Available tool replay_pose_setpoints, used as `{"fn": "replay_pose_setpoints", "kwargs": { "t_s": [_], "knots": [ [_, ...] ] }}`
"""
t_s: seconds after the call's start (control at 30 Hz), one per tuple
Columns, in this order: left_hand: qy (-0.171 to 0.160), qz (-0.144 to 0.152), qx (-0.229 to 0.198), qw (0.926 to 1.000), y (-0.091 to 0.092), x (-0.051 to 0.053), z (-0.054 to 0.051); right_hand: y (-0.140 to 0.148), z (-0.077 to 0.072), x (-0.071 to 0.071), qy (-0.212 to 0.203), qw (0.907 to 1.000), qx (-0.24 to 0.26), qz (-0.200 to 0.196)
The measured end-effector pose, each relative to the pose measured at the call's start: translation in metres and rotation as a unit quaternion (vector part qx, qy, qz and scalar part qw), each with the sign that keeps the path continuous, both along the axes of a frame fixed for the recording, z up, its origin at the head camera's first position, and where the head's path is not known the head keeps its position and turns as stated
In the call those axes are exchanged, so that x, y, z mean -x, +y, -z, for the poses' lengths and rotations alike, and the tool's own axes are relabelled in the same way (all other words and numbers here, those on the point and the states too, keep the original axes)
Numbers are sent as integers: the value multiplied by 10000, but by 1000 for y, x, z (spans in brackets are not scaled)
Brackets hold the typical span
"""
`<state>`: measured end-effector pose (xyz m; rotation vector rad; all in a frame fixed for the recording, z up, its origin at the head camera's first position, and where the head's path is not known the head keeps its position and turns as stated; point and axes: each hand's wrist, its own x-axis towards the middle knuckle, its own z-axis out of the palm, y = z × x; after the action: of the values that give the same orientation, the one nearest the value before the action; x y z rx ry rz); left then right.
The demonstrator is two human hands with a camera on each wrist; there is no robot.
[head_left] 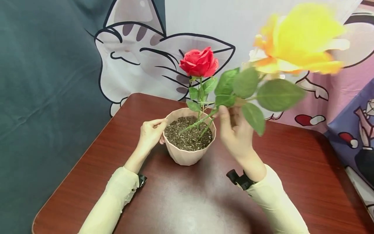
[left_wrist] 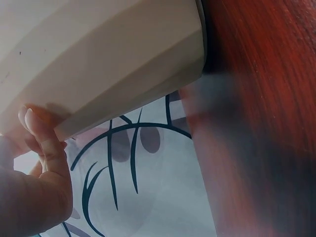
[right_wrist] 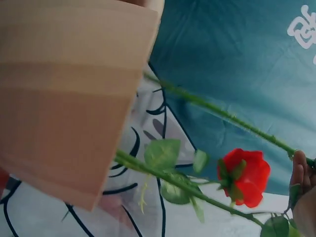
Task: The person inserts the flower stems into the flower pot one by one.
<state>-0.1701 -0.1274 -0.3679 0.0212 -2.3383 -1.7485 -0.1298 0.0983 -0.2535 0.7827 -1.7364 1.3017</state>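
Note:
A cream faceted flowerpot (head_left: 187, 157) filled with dark soil (head_left: 190, 133) stands on the table. My left hand (head_left: 150, 131) grips its rim at the left; in the left wrist view, fingers (left_wrist: 47, 143) touch the outer wall. A red rose (head_left: 199, 62) stands upright at the back of the pot. My right hand (head_left: 236, 130) pinches the green stem (right_wrist: 222, 111) of a large yellow rose (head_left: 304, 39), blurred and leaning right above the hand. That stem slants down to the soil. A second green stem (right_wrist: 182, 185) also slants from the pot; its bloom cannot be told apart.
The pot is on a reddish-brown wooden table (head_left: 292, 162) with rounded corners. Behind it hangs a cloth with a cartoon cat (head_left: 131, 65), and a dark green curtain (head_left: 52, 81) is at the left. A black strap device (head_left: 241, 180) sits on the right wrist.

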Motion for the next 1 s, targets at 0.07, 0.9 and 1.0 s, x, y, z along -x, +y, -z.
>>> {"fn": "replay_pose_setpoints", "kwargs": {
  "t_s": [0.07,0.9,1.0],
  "knots": [
    [-22,45,59,10000,1,0,1,-3,2,1,23,9994,-328,139],
    [-1,-13,5,10000,0,1,2,-34,16,11,352,9926,-1021,555],
    [54,-60,69,9999,-1,1,1,-33,16,13,329,9927,-1022,557]
  ]
}}
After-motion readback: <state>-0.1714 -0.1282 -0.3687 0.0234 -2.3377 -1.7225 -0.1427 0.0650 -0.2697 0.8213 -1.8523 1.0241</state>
